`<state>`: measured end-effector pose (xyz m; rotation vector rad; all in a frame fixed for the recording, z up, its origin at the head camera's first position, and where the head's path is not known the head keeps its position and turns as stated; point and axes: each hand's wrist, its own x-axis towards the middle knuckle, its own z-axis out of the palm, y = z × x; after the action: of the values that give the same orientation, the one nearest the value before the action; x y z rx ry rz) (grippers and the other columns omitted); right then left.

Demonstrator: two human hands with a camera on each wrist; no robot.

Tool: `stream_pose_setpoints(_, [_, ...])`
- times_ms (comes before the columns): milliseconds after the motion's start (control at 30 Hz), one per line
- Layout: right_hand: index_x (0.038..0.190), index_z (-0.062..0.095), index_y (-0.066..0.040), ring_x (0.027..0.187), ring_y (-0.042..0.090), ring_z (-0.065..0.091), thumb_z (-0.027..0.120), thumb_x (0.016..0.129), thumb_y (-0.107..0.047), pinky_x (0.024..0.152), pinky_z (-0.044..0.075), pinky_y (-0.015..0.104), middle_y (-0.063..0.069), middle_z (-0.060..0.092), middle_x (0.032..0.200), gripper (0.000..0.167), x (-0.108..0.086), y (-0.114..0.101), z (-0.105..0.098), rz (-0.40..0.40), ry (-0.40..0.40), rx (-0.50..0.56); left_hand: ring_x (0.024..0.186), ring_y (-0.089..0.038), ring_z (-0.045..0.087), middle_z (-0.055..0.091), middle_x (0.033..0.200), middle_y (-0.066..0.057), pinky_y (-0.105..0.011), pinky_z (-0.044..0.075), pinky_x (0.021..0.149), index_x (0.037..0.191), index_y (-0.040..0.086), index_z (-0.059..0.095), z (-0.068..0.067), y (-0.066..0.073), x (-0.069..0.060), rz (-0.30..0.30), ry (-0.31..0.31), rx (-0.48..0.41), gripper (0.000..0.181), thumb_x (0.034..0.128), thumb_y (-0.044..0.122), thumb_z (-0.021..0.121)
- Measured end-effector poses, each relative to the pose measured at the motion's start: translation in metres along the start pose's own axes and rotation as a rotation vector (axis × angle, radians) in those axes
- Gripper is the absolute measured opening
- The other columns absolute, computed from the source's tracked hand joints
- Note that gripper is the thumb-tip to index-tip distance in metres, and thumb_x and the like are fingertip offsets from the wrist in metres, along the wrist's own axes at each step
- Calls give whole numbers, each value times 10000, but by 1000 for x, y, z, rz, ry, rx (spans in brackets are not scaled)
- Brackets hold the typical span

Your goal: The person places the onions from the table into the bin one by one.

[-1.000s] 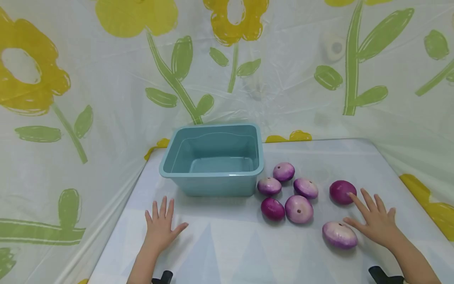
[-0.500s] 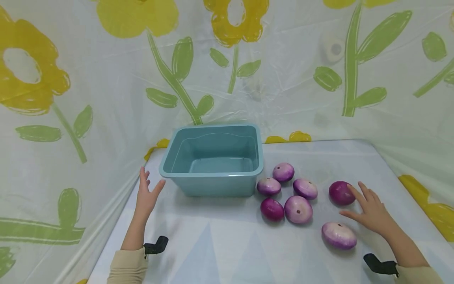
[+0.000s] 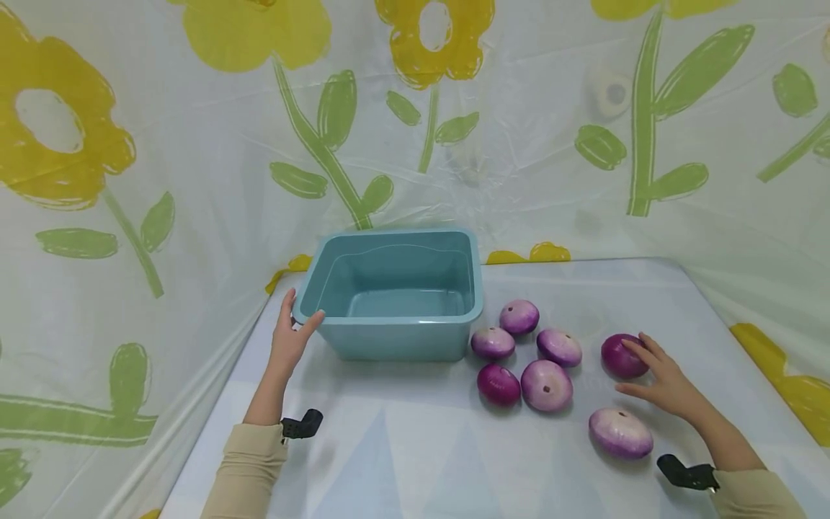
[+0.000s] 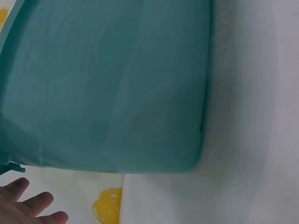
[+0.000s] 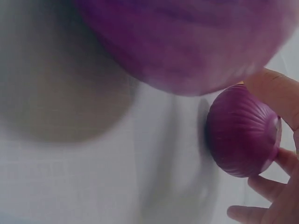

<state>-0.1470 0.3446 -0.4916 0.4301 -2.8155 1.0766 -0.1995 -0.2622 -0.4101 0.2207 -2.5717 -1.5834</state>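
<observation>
A blue-green plastic basin (image 3: 395, 339) stands at the back of the table. At its left front corner is my left hand (image 3: 287, 347), thumb near the front rim and fingers spread. In the left wrist view, the fingertips (image 4: 39, 203) appear apart from the basin's wall (image 4: 107, 88). On the right, my right hand (image 3: 668, 382) reaches toward a dark purple onion (image 3: 618, 357), fingers and thumb spread. The right wrist view has its fingers around the far side of that onion (image 5: 240, 135); firm contact cannot be judged. Nearer lies a pale purple onion (image 3: 620, 432), large in that view.
Several more onions (image 3: 547, 386) lie in a cluster by the basin's right side. A flowered sheet (image 3: 532, 144) hangs behind and beside the table (image 3: 421, 447). Each wrist carries a black camera mount (image 3: 302, 424).
My left hand has moved forward, first turning on its side, then right to the basin's corner. The right hand has shifted slightly left and its fingers bend more around the dark onion.
</observation>
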Motion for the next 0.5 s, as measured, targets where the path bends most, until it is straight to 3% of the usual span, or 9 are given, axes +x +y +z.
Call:
stream_pose_setpoints(433, [1198, 393, 65, 1115, 562, 302, 778, 675, -78, 812, 295, 704, 383, 281, 1261, 664, 14, 8, 6, 4, 37, 43, 1358, -316, 221, 215, 1496, -120, -526, 263, 1054, 1472, 218, 122, 7, -7, 4, -3, 18, -101, 775, 870, 382, 582])
stream_pose_setpoints(500, [1168, 416, 58, 1118, 438, 353, 783, 658, -55, 885, 367, 545, 347, 338, 1226, 638, 17, 11, 9, -23, 65, 35, 1352, -318, 228, 219, 1493, -123, -529, 267, 1051, 1471, 220, 122, 8, -8, 5, 1, 17, -106, 775, 870, 377, 585])
